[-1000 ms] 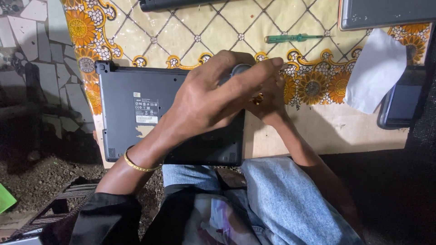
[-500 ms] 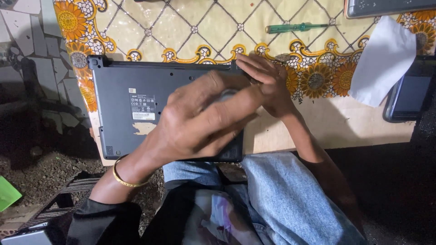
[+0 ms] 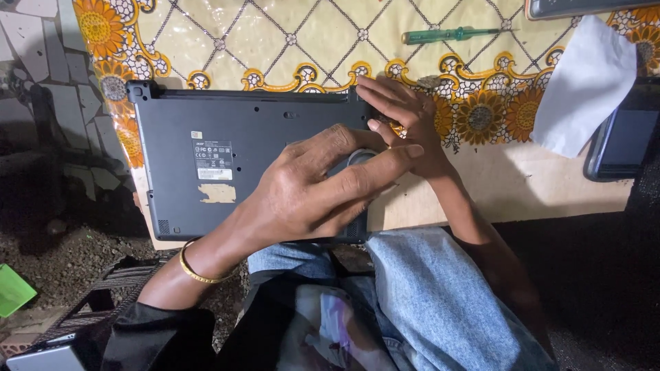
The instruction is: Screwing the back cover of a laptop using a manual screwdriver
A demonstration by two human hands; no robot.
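Floral-patterned counter (image 3: pixel 275 41) under a dark laptop (image 3: pixel 227 172), underside up, long axis left to right. Left hand (image 3: pixel 309 192) flat on its base, fingers spread, gripping nothing. Right hand (image 3: pixel 402 120) at its right edge, fingers (image 3: pixel 375 93) extended; grasp unclear. Green screwdriver (image 3: pixel 447 33) beyond.

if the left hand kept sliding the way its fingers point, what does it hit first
Probably the right hand: the left hand points right across the upturned laptop, fingertips almost at that wrist, though depth is unclear.

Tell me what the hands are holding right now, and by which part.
Both hands rest on the upturned dark laptop at its right edge: left hand flat on the base, right hand at the far corner. Whether either closes around anything cannot be told.
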